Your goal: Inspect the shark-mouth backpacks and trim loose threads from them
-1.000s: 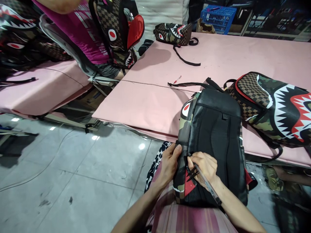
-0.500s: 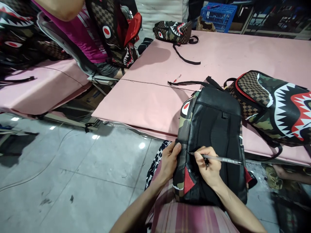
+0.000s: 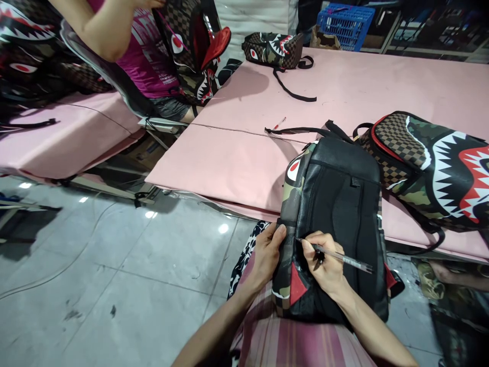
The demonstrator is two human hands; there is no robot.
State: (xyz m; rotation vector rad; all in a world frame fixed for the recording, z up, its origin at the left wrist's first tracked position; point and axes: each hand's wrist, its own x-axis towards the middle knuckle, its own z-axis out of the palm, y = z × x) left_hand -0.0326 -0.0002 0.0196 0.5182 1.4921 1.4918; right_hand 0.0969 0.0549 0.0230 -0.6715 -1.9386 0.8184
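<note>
A backpack point(image 3: 344, 204) leans from my lap onto the table edge, its black padded back facing up. Camouflage print with a red-and-white eye runs down its left side, and a red triangle shows near the bottom. My left hand point(image 3: 268, 251) grips that left side, thumb on top; the other fingers are partly hidden. In my right hand point(image 3: 324, 262) is a clear-barrelled pen point(image 3: 353, 262), its tip at the seam between the side and the black back panel. A small dark object, hard to make out, shows under the right fingers.
Another shark-mouth backpack point(image 3: 454, 168) lies on the pink table point(image 3: 214, 158) to the right. A smaller patterned bag point(image 3: 273, 50) and a red pen point(image 3: 280, 123) lie farther back. A seated person point(image 3: 153, 61) at the upper left holds a backpack. Behind stands a blue crate point(image 3: 346, 25).
The pen's rear end has swung down and toward me, its tip staying near the same seam. My left hand keeps its hold. The other person's arm has moved right.
</note>
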